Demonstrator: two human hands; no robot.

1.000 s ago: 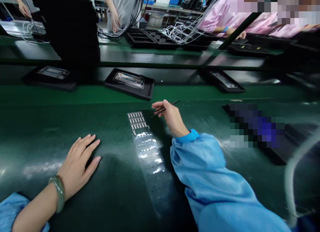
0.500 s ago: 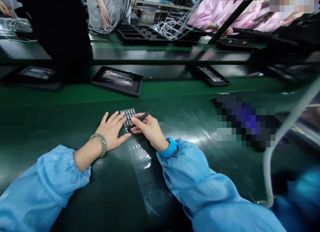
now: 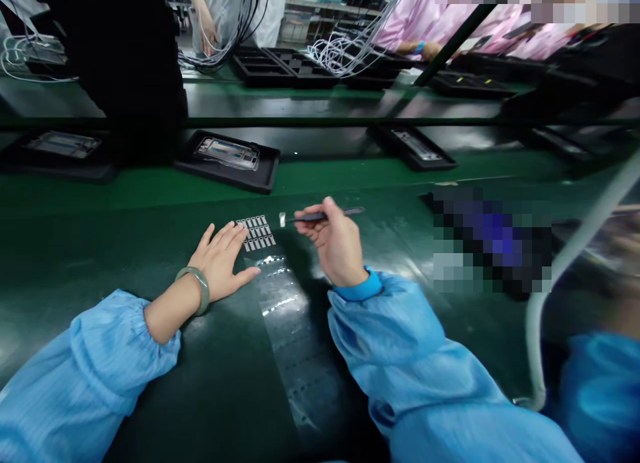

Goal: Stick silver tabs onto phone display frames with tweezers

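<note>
Working at a dark green worktop (image 3: 105,263), a person in a blue smock (image 3: 410,356) faces black trays (image 3: 260,176) holding phone frames (image 3: 227,154) along its far edge. Mid-worktop, a strip of clear film (image 3: 287,316) runs toward the near edge, carrying a block of small metal tabs (image 3: 256,233) at its far end. The left hand (image 3: 220,263) lies open and flat, fingertips (image 3: 243,228) on the block's edge, a green bangle (image 3: 193,290) at the wrist. The right hand (image 3: 337,243) pinches dark tweezers (image 3: 325,215), a single tab (image 3: 283,219) at their tips, just right of the block.
</note>
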